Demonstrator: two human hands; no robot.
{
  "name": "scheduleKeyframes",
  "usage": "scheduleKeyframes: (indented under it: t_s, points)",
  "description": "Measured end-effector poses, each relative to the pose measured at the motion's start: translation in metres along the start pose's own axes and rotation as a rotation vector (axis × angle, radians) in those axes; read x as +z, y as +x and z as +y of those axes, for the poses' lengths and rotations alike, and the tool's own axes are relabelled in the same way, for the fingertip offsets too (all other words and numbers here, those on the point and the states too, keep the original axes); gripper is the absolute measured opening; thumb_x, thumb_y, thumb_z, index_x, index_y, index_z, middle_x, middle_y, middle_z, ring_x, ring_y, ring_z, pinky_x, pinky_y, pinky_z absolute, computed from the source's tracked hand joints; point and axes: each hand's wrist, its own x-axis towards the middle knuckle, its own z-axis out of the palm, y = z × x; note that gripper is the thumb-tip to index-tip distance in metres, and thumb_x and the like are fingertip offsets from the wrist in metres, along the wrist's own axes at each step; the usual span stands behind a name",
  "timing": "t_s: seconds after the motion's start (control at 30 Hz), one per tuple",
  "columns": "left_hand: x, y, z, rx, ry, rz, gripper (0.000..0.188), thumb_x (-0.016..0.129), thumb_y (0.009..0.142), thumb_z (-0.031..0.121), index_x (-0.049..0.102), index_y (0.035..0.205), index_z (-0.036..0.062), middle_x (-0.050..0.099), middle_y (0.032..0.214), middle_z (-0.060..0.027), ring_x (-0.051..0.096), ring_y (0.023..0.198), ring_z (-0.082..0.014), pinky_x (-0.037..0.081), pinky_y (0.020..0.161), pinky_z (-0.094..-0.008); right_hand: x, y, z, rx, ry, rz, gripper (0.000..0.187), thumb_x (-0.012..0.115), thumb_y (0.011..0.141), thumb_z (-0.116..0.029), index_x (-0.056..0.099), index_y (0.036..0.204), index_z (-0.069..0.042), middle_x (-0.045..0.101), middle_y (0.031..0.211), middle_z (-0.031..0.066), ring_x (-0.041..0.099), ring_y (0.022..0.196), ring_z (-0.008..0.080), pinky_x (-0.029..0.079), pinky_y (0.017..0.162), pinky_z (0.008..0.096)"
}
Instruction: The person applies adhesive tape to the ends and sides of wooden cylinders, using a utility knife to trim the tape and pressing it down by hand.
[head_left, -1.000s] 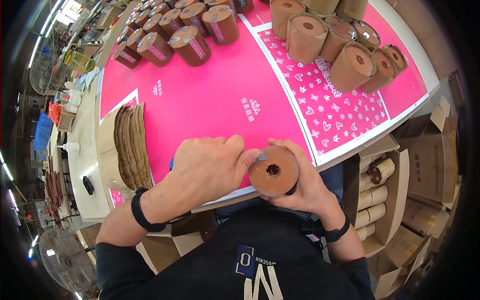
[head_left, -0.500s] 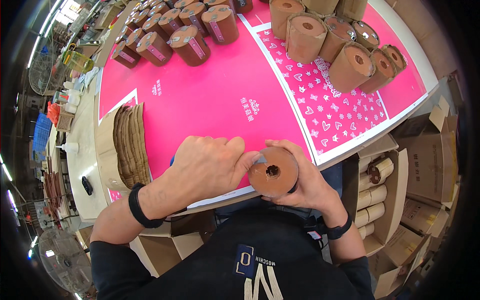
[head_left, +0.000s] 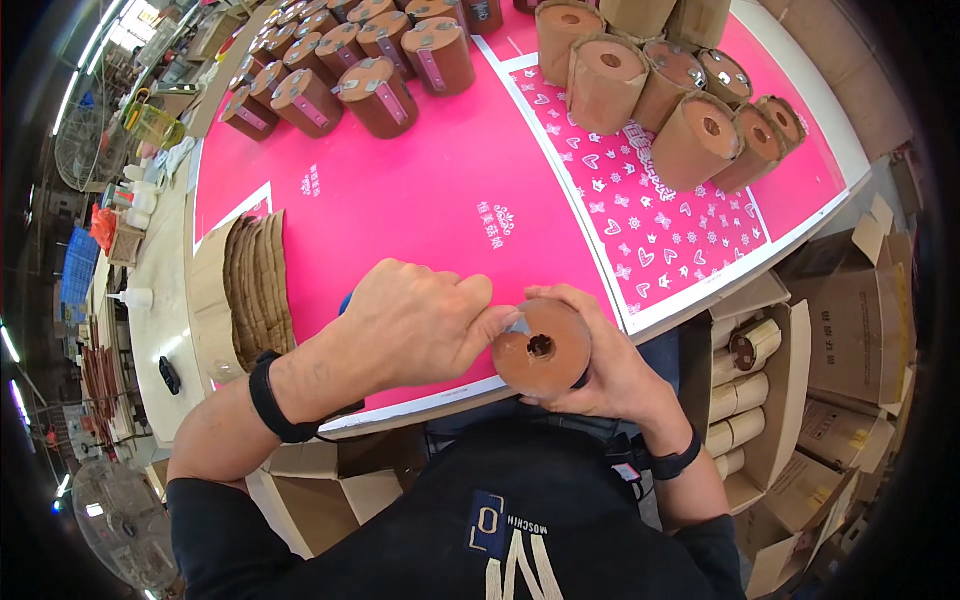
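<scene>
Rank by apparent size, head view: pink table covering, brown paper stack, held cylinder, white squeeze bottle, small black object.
1. pink table covering
2. brown paper stack
3. held cylinder
White squeeze bottle and small black object are smallest; too alike to rank.

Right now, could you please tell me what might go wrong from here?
The brown cylinder might drop if the right hand loosens. The left hand could slip while pinching the small greyish piece at the cylinder's rim. The paper-wrapped cylinders stand close together, so bumping one might topple others.
</scene>
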Motion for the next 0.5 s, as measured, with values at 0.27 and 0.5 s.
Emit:
scheduleKeyframes:
  t_s: [0.27, 0.5]
  points:
    - [-0.0017, 0.0041, -0.0050, 0.067, 0.017, -0.016, 0.046, 0.058, 0.099, 0.039, 0.050, 0.065, 0.0083, 0.052, 0.051, -0.0105, 0.056, 0.046, -0.0319, 0.041, 0.045, -0.0429, -0.0007, 0.0002, 0.0013, -0.025, -0.026, 0.000, 0.099, 0.093, 0.067, -0.022, 0.036, 0.147, -0.006, 0.052, 0.138, 0.0180, 0.055, 0.129, 0.0335, 0.045, 0.108, 0.0421]
    - [-0.0025, 0.0058, -0.0068, 0.094, 0.034, -0.011, 0.046, 0.060, 0.098, 0.038, 0.050, 0.065, 0.0087, 0.052, 0.051, -0.0102, 0.055, 0.046, -0.0316, 0.041, 0.045, -0.0426, -0.0010, 0.0007, 0.0010, -0.020, -0.037, -0.010, 0.099, 0.093, 0.068, -0.023, 0.036, 0.147, -0.005, 0.052, 0.138, 0.0181, 0.055, 0.129, 0.0337, 0.045, 0.108, 0.0424]
